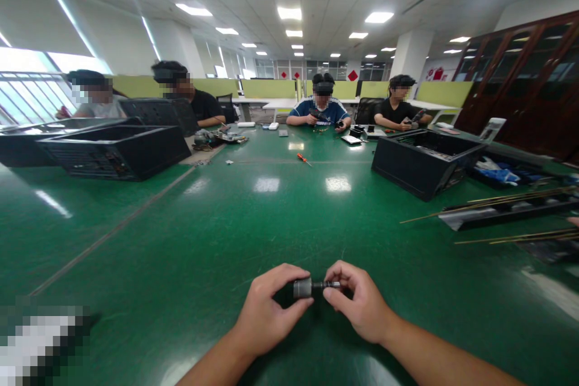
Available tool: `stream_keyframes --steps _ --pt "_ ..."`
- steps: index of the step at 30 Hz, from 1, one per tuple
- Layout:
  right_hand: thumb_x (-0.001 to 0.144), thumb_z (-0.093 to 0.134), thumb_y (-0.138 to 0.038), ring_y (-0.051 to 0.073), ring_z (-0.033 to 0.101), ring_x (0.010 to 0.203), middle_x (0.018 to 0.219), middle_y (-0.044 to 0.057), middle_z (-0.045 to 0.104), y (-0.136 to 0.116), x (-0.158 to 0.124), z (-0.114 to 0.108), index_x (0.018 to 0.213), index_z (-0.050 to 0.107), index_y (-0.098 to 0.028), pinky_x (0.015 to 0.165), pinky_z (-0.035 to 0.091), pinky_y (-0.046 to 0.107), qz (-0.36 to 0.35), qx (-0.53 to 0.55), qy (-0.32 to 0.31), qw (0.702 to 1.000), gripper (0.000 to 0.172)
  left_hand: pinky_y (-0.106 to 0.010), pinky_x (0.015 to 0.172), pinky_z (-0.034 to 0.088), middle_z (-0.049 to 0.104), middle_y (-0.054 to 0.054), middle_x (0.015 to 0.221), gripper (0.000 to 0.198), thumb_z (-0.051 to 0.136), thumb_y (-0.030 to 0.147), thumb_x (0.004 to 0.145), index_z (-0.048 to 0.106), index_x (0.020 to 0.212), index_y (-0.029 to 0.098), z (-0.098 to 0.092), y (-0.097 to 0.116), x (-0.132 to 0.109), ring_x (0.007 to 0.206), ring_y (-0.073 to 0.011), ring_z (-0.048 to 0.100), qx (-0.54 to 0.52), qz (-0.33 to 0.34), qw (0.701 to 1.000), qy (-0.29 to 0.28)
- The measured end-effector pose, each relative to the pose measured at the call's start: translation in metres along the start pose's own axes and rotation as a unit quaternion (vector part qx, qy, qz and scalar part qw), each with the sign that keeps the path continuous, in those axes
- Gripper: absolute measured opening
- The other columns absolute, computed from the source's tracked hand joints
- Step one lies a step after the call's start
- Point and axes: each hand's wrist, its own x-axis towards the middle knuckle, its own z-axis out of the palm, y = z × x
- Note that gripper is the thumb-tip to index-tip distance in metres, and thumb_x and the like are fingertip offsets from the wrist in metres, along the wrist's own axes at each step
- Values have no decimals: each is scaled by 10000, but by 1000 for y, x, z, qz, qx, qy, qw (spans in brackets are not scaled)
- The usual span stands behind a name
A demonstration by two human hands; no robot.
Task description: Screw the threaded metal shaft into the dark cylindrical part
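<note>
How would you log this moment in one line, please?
left hand: pinches grey cylinder | right hand: pinches thin dark shaft | at green table

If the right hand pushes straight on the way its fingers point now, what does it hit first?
The right hand points left along the thin dark shaft it pinches, so it would likely meet the grey cylinder in the left hand first.

**Free and blocked zones on the green table [181, 241].**
Centre of frame: bare ahead of the left hand [266, 313] and right hand [362, 307], save a small screwdriver [303, 158]. Upper left: black cases [113, 151]. Right: an open case [420, 163], then a panel with thin rods [506, 208].
</note>
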Motion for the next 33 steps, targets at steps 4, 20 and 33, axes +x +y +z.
stream_keyframes --steps 4,20,33 --pt "840 636 -277 126 492 581 673 -35 503 0 1 0 890 583 -172 564 367 255 1 3 4 1000 128 -273 744 555 747 -18 897 301 761 141 740 687 1018 230 -1 -1 -1 808 -169 711 -2 0 1000 2" --pt "852 637 -289 112 482 566 675 -38 503 -1 3 -1 898 572 -166 550 381 240 -7 39 7 999 147 -263 745 553 744 -11 887 309 771 133 723 688 1002 234 -4 2 1 802 -163 709 7 -1 1000 15" --pt "857 672 -375 104 498 555 683 -32 529 -4 2 -2 887 565 -177 543 400 235 -6 76 14 997 226 -306 751 563 745 -49 891 261 763 183 750 697 1001 216 -6 0 0 808 -194 711 15 -6 1000 14"
